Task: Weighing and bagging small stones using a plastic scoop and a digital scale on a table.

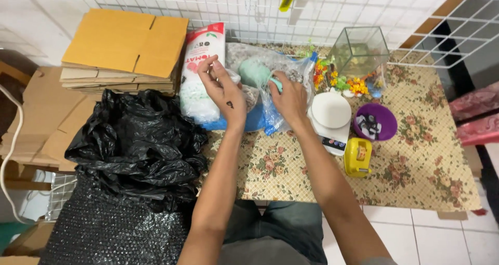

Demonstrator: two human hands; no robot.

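- A stack of flattened cardboard boxes [122, 49] is lying in the upper left of the frame, with a crumpled black plastic bag [138, 145] sitting just below it and black bubble wrap [114, 228] spreading toward the lower left corner.
- A white and red pouch [200, 70] is leaning just right of the cardboard, at the back edge of the worktop [416, 161], which is wearing a floral cloth.
- The left hand [223, 91] is hovering at upper centre, its fingers [210, 67] pinching the rim of a clear plastic bag [270, 83].
- The right hand [288, 98] is reaching into that bag, its fingers curling around the handle of a mint-green scoop [254, 72]; the bag and scoop are sitting at upper centre, between the pouch and the scale.
- A white kitchen scale [331, 114] is standing just right of the right hand.
- A yellow box-shaped item [357, 157] is lying below the scale.
- A purple bowl [375, 122] is sitting beside the scale, and a glass tank [359, 52] is standing behind it, with small colourful flowers [345, 83] at its base.
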